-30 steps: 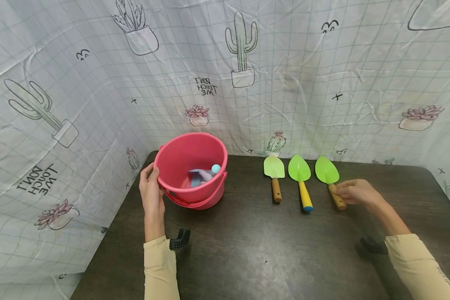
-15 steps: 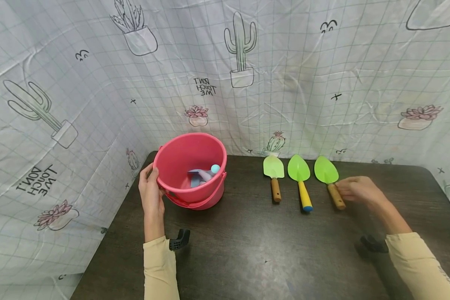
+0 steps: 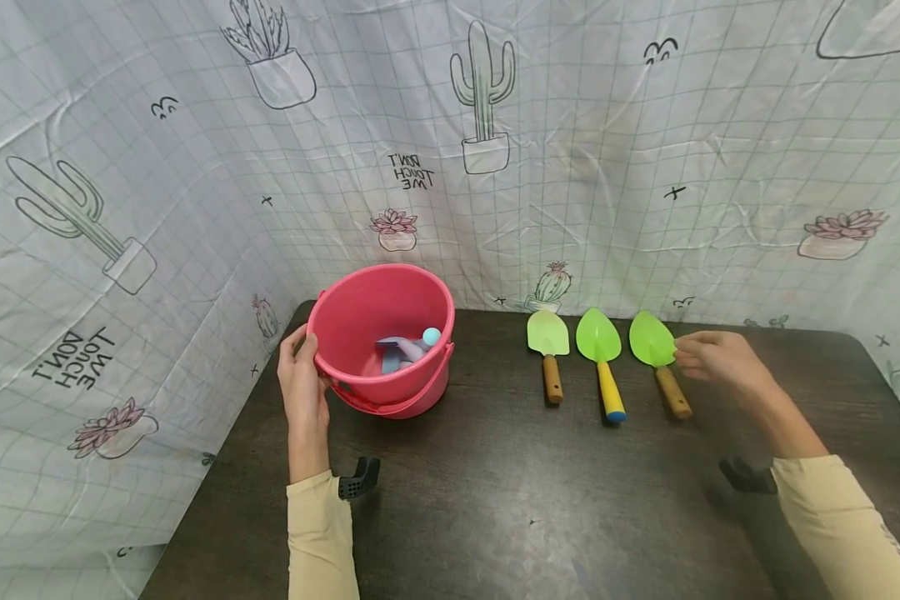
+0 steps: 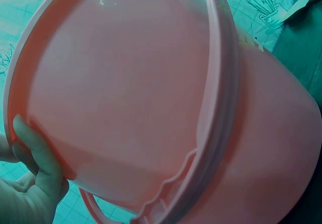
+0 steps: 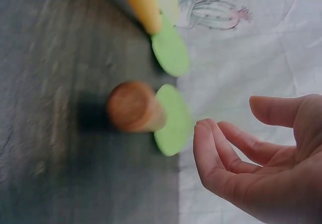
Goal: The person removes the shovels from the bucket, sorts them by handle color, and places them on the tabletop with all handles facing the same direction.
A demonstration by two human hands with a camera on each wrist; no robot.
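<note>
My left hand point(image 3: 302, 387) grips the left rim of a pink bucket point(image 3: 420, 402), thumb over the edge, as the left wrist view shows too. The bucket tips toward me, its handle hanging in front. Inside lie grey-blue and lilac pieces point(image 3: 401, 352), one with a pale blue ball; their kind is unclear. My right hand point(image 3: 723, 367) hovers just right of a green trowel point(image 3: 669, 387) with a wooden handle, fingers loosely bent and thumb apart, holding nothing in the right wrist view. Left of it lie a yellow-handled trowel point(image 3: 609, 387) and a paler wooden-handled trowel point(image 3: 549, 337).
All of this stands on a dark wooden table point(image 3: 510, 475). A patterned cloth curtain point(image 3: 600, 167) hangs close behind the table and along its left side. The three trowels lie in a row near the back edge, blades toward the curtain.
My right hand has left the wooden handle of the rightmost trowel and moved up toward its blade. That trowel stays in its place. The left hand and bucket have not moved.
</note>
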